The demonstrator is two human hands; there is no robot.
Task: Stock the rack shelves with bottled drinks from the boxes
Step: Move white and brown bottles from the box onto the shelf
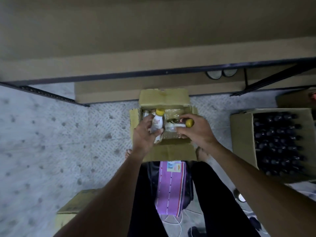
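Picking is in hand: white bottle (158,124) clamped in left grip (143,135), dark bottle (179,121) in right grip (196,131); carrying to the shelf (153,63) beyond is needed next.

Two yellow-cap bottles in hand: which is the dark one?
The dark bottle in the right hand, held sideways, cap to the right. The left hand holds a white-labelled bottle, cap pointing away.

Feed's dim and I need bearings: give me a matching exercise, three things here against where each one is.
1. white plastic bottle with yellow cap
2. dark bottle with yellow cap
3. large brown cardboard box of dark bottles

A. gripped by the right hand
B. on the floor at the right
C. gripped by the left hand

Pairs: 1-C, 2-A, 3-B
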